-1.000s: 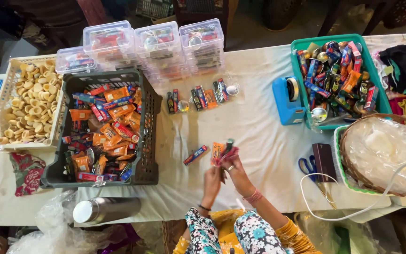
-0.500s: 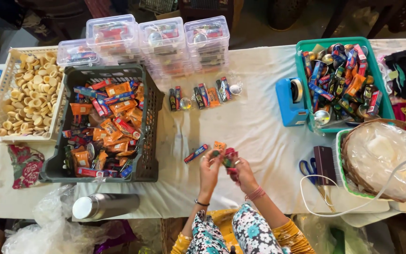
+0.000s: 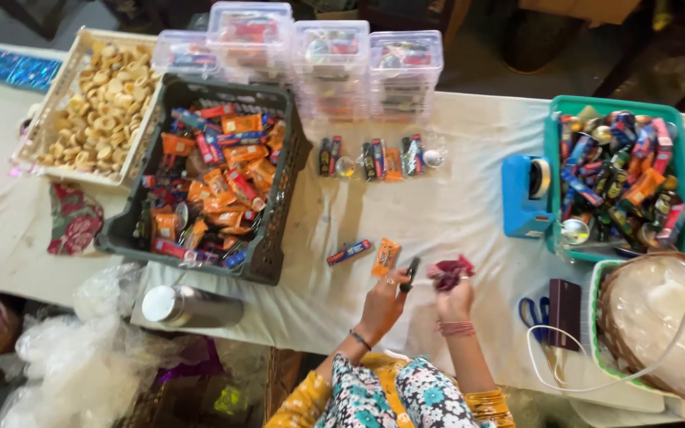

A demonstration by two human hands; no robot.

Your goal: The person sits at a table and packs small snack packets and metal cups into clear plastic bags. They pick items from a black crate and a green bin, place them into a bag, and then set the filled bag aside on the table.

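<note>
Both hands busy over small packets at the near edge of the bench.

The right hand [image 3: 455, 299] has its grip pinched shut on a dark red wrapper [image 3: 449, 272], lifted clear of the cloth so it can be worked. The left hand [image 3: 386, 299] is closed on a small dark stick [image 3: 411, 273], just left of the wrapper. An orange packet [image 3: 385, 256] and a blue-red bar [image 3: 349, 252] lie loose just beyond, within easy reach. Farther left sits the black crate [image 3: 271, 246] of packets; far right, a green basket [image 3: 552, 190].

White-clothed table [image 3: 453, 214]: dark crate [image 3: 271, 238], green basket [image 3: 552, 190], tape dispenser [image 3: 521, 198].
</note>
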